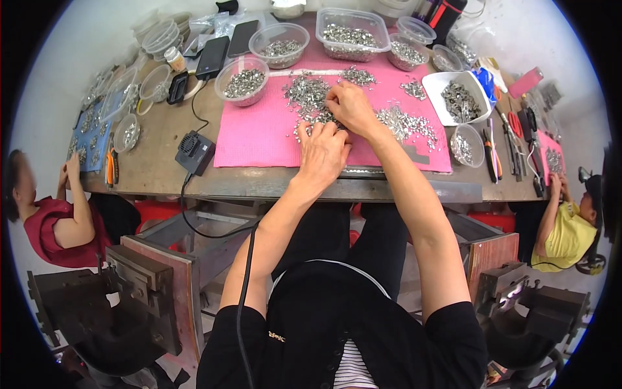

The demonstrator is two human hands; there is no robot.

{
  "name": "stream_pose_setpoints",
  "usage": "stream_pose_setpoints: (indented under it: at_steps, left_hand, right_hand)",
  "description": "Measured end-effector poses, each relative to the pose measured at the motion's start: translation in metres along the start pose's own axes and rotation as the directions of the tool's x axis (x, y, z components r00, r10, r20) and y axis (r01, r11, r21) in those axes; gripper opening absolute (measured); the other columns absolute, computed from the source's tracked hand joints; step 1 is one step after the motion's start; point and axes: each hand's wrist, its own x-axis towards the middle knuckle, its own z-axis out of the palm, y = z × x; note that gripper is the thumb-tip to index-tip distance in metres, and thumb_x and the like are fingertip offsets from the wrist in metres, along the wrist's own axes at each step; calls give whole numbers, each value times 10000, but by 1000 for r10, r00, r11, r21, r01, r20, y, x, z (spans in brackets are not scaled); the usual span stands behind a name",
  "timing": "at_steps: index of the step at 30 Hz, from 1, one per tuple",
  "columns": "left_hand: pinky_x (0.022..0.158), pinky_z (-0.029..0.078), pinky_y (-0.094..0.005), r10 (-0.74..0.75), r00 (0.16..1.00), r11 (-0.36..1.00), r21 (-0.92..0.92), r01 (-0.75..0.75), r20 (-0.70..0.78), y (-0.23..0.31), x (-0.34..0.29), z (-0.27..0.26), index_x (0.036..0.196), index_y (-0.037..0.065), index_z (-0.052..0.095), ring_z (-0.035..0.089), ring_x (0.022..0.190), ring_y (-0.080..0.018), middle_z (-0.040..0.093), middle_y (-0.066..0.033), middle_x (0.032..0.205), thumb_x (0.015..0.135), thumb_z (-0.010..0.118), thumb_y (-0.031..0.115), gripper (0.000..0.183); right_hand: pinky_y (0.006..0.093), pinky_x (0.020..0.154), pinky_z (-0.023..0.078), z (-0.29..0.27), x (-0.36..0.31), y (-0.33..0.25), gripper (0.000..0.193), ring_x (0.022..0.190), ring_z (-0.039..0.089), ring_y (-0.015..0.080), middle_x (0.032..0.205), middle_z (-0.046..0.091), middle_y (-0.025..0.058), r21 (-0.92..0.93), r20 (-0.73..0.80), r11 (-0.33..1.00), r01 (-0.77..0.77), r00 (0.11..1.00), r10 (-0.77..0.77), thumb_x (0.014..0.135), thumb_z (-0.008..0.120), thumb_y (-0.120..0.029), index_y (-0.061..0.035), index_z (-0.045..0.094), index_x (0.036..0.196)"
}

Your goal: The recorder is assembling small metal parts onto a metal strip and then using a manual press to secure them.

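A heap of small shiny metal pieces (pixel 306 93) lies on a pink textured mat (pixel 249 146) before me. At the heap's near edge, my left hand (pixel 322 154) rests with its fingers curled down among the pieces. Just beyond it and to the right, my right hand (pixel 352 109) bends its fingers in a pinch at the heap's right side. Both sets of fingertips are partly hidden, and any piece held is too small to make out. To the right of my hands spreads a looser scatter of metal pieces (pixel 414 126).
Clear tubs of metal pieces, such as a rectangular tub (pixel 321 50) and a round bowl (pixel 241 102), line the mat's far side. A white tray (pixel 433 97) stands right. A black adapter (pixel 195 153) and orange-handled pliers (pixel 490 165) flank the mat. Two people work at either side.
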Motion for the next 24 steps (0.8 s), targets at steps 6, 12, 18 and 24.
stream_pose_setpoints:
  at_steps: [6, 12, 18, 24]
  left_hand:
    - [976, 352, -485, -13, 1000, 993, -118, 11, -16, 1, -3, -6, 908, 81, 702, 590, 900, -252, 616, -65, 881, 854, 742, 143, 91]
    - [736, 490, -368, -114, 993, 876, -470, 112, 24, 13, -10, -36, 964, 9, 644, 596, 774, -265, 640, -102, 881, 916, 655, 39, 58]
    - [686, 485, -355, -68, 996, 823, -560, 92, 64, 34, -25, -28, 995, -3, 624, 599, 778, -260, 634, -124, 890, 929, 631, -7, 67]
    - [749, 480, -397, 24, 1000, 883, -469, -28, -15, 42, -28, -16, 964, 5, 615, 593, 859, -320, 631, -130, 932, 868, 665, -37, 116]
  right_hand:
    - [430, 708, 548, -27, -4, -13, 158, 751, 701, 358, 814, 723, 180, 256, -3, 962, -99, 995, 103, 838, 716, -138, 12, 716, 890]
    - [407, 691, 518, -86, -64, -11, 130, 749, 665, 310, 808, 670, 151, -10, 96, 998, -66, 993, 67, 852, 736, -118, 0, 712, 901]
    - [432, 766, 504, -80, -106, -7, 92, 857, 625, 350, 899, 631, 149, -48, 96, 996, 71, 993, -66, 870, 711, -81, -5, 711, 923]
    - [426, 800, 512, -84, -117, -4, 93, 904, 633, 336, 925, 645, 141, 147, 56, 988, -57, 997, 49, 881, 689, -61, -14, 731, 949]
